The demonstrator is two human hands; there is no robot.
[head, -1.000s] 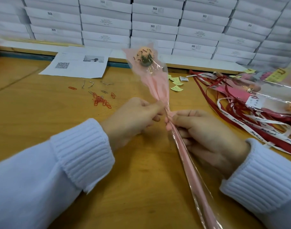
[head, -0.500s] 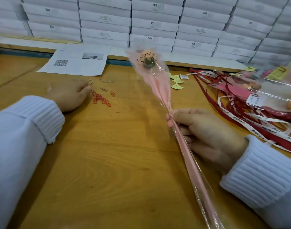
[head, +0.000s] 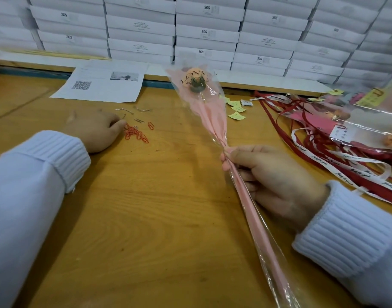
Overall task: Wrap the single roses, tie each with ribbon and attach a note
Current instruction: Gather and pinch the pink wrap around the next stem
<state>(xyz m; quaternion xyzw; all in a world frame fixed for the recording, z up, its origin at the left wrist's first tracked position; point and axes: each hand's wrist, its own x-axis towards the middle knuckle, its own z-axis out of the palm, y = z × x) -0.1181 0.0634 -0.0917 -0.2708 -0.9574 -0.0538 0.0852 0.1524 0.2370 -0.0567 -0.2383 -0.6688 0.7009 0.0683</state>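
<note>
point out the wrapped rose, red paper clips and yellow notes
wrapped rose (head: 212, 121), head view, pink paper below the bloom
red paper clips (head: 133, 132), head view, middle of pile
yellow notes (head: 236, 116), head view, nearest note

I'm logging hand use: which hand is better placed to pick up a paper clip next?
Left. The left hand lies beside the paper clips; the right hand grips the wrapped rose.

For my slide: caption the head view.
Right hand grips wrapped rose; left hand rests by paper clips on table.
</note>
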